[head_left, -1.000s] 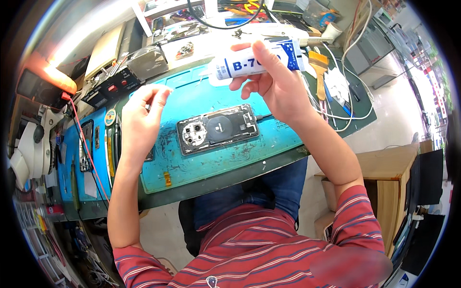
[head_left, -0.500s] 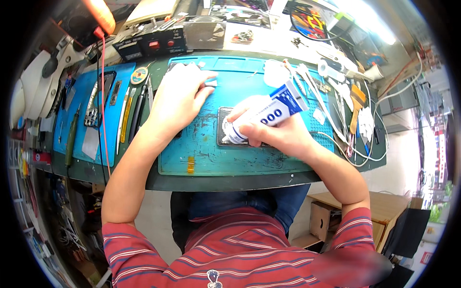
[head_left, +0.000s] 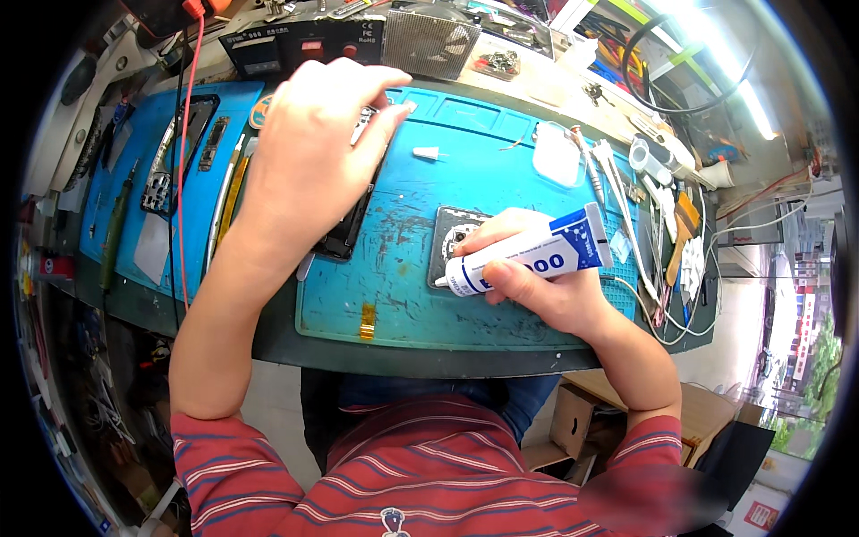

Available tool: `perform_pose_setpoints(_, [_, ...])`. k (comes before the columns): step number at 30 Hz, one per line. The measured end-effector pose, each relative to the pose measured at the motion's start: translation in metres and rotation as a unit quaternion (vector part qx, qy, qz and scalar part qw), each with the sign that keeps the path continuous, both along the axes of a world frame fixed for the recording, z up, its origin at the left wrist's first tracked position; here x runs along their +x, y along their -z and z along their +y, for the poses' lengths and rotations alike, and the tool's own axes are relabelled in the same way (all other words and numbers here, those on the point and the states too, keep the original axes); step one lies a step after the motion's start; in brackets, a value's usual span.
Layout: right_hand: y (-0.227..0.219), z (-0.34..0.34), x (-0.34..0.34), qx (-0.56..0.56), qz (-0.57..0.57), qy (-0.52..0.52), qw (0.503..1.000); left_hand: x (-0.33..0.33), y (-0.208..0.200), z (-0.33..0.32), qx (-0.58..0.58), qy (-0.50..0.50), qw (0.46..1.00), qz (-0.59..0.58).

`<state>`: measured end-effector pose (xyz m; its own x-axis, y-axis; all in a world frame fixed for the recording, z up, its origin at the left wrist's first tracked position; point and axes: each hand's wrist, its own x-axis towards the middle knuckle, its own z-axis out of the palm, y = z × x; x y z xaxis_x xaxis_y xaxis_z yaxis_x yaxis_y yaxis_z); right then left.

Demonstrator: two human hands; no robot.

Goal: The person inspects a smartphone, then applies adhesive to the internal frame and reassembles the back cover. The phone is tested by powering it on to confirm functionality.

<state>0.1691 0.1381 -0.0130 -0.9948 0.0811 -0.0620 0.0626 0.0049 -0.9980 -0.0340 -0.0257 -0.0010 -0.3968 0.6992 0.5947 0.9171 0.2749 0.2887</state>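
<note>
My right hand [head_left: 559, 291] is wrapped round a white and blue glue tube [head_left: 528, 261]. The tube tilts, its narrow nozzle pointing down to the left by the lower left edge of a dark phone part [head_left: 445, 234]. My fingers and the tube hide much of that part. Raised over the left of the blue mat [head_left: 420, 313], my left hand [head_left: 327, 148] has its thumb and fingers apart and holds nothing I can see. Partly beneath it lies a black phone [head_left: 344, 237]. A small white cap with a thin pin [head_left: 426, 153] rests on the mat to its right.
A black control box [head_left: 300, 49] and a metal-finned fan unit [head_left: 432, 43] stand at the back. A clear plastic dish [head_left: 558, 157], tweezers and a brown-handled brush [head_left: 683, 234] lie right. On the left mat is a phone frame [head_left: 161, 183]; a red cable [head_left: 187, 134] crosses it.
My left hand has come away from the small cap, which now lies on the mat. Its fingers are spread wider. The head view has shifted; my right hand still holds the tube by the phone part.
</note>
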Motion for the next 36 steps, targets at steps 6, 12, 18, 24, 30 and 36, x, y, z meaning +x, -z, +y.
perform_pose_setpoints(6, [0.0,0.0,-0.003,0.011,0.0,-0.011,1.0,-0.009,-0.015,-0.011,0.042,-0.046,0.997,-0.036])
perform_pose_setpoints(12, [0.003,0.003,-0.003,0.022,0.013,-0.023,0.999,-0.011,-0.026,-0.016,0.071,-0.085,0.989,-0.1])
perform_pose_setpoints(18, [0.004,0.005,-0.003,0.036,0.007,-0.033,0.999,-0.009,-0.027,-0.016,0.057,-0.092,0.989,-0.102])
perform_pose_setpoints(24, [0.002,0.004,-0.003,0.027,-0.002,-0.029,0.999,-0.013,-0.028,-0.02,0.081,-0.115,0.979,-0.147])
perform_pose_setpoints(30, [0.002,0.005,-0.004,0.035,0.0,-0.03,0.999,-0.015,-0.03,-0.023,0.091,-0.134,0.974,-0.159])
perform_pose_setpoints(36, [0.003,0.005,-0.004,0.037,0.009,-0.024,0.999,-0.015,-0.032,-0.022,0.084,-0.137,0.974,-0.16])
